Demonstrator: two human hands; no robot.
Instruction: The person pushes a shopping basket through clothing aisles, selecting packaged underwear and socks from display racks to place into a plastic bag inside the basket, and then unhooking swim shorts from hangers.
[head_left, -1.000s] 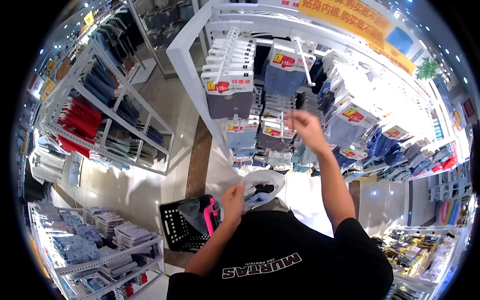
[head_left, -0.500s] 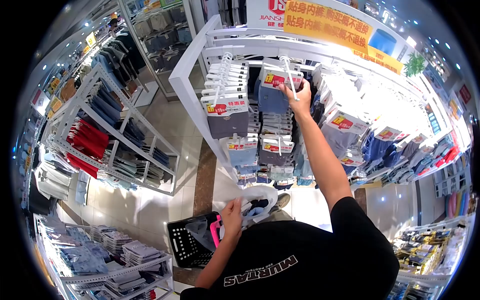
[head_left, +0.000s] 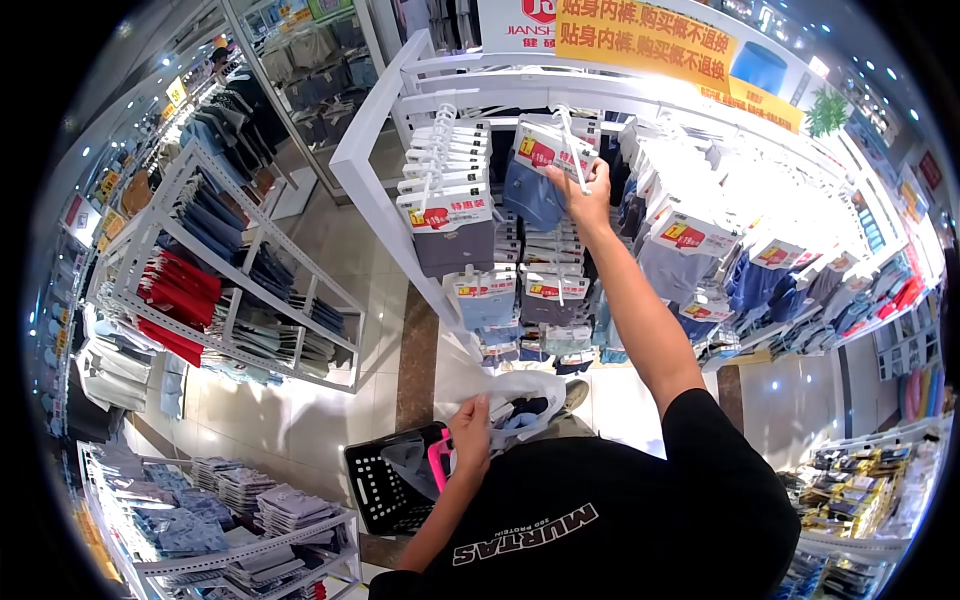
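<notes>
Here, amid racks (head_left: 372, 118) over pale tiles (head_left: 235, 405), right fingers (head_left: 600, 176) grip a blue pack (head_left: 533, 195), left fingers (head_left: 478, 412) a bag (head_left: 542, 386).

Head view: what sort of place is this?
Probably a clothing shop: packs with price labels hang in rows, folded clothes are stacked on shelves, and there is a black basket.

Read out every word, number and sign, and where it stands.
"MURTAS": black T-shirt, upside down.
"贴身内裤.购买概不退换", twice: orange banner.
"JIANSH", "健", rest covered or unclear: white sign.
"特惠装", "1", "19": left card, on the grey pack.
"特惠装", "1", "19": tilted card at the right hand.
Other price cards, small shirt and banner lines: mostly too small or blurred.
</notes>
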